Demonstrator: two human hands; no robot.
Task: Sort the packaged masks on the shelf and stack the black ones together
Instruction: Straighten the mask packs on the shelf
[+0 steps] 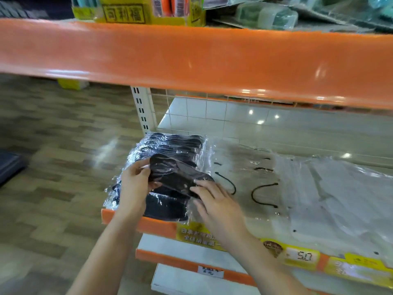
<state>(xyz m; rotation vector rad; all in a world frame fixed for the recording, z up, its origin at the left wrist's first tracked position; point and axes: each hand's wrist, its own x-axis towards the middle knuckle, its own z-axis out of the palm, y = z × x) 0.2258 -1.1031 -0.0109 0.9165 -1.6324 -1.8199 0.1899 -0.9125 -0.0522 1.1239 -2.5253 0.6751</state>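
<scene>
Overhead, a broad glossy orange shelf edge (212, 58), smooth and reflective, with yellow cardboard boxes (125, 12) and pale green plastic-wrapped goods (265, 17) stacked above. Below it, a white shelf board fronted by an orange lip (157, 225), backed by white wire mesh (191, 111) and held by a cream slotted upright (141, 109). Left of the shelf, wood-pattern flooring (53, 145), blurred. Spread across the middle and right of the shelf board, flat clear crinkled bags of pale masks with thin black ear loops (263, 194). At the left end of the shelf, a stack of black masks in shiny clear wrap (176, 143), the top packs slanted and the nearest pack overhanging the orange lip. Along the lip, yellow price labels (302, 257), one reading 5.0. Left hand (136, 184) curled round the left edge of the top black pack, thumb over, fingers beneath. Right hand (214, 201) laid on the right end of the same pack, fingers spread and nearly straight, pressing on film.
</scene>
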